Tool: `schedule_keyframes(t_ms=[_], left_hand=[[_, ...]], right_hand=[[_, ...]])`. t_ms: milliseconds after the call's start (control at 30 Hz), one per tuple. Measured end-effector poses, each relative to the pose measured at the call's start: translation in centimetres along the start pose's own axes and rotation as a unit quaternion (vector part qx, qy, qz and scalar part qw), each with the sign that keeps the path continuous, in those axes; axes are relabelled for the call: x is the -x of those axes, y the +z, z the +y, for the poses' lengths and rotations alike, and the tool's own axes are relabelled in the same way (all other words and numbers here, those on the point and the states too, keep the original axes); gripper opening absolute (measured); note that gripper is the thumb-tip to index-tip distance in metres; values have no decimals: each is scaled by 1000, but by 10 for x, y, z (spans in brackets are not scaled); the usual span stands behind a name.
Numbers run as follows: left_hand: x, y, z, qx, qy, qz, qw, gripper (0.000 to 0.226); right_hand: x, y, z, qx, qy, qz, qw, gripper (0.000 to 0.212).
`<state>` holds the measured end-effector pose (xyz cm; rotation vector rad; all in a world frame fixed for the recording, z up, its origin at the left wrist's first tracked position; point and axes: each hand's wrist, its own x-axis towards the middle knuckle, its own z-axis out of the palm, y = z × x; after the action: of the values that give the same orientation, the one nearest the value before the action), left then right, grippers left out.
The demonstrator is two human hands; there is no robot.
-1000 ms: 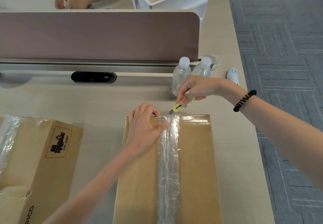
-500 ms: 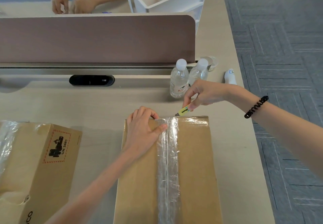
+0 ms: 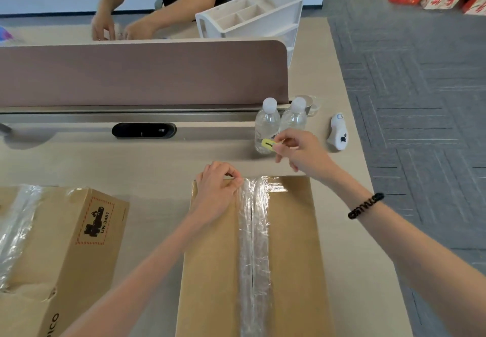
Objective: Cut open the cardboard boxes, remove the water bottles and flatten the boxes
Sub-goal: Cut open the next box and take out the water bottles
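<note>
Stiff brown cardboard box (image 3: 289,231), likely bottle-heavy, lies on the beige worktop (image 3: 105,163) with slick clear tape (image 3: 253,231) down its seam; left hand (image 3: 218,192) fingers curl over its far edge, the surest hold, while right hand (image 3: 299,152) fingers pinch a yellow cutter (image 3: 268,144) just beyond.

Single wide-angle view from the wearer's head, tilted forward and down across a beige desk (image 3: 79,157); a tape-sealed brown cardboard box (image 3: 289,244) lies close beneath the lens; a mauve desk divider (image 3: 142,73) stands farther off.

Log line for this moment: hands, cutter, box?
left hand: grips box far edge beside tape | right hand: holds yellow cutter clear of box | flaps: closed
</note>
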<state>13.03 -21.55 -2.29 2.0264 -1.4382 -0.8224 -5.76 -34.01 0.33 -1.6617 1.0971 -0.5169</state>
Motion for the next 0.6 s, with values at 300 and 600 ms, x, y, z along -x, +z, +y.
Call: schedule_keyframes(t_ms=[300, 600], left_hand=[[-2, -8, 4, 56, -4, -8, 998, 26], [-2, -7, 9, 51, 15, -15, 998, 7]], right_hand=[[40, 68, 27, 0, -63, 213, 975, 9], [43, 64, 22, -12, -43, 219, 975, 8]])
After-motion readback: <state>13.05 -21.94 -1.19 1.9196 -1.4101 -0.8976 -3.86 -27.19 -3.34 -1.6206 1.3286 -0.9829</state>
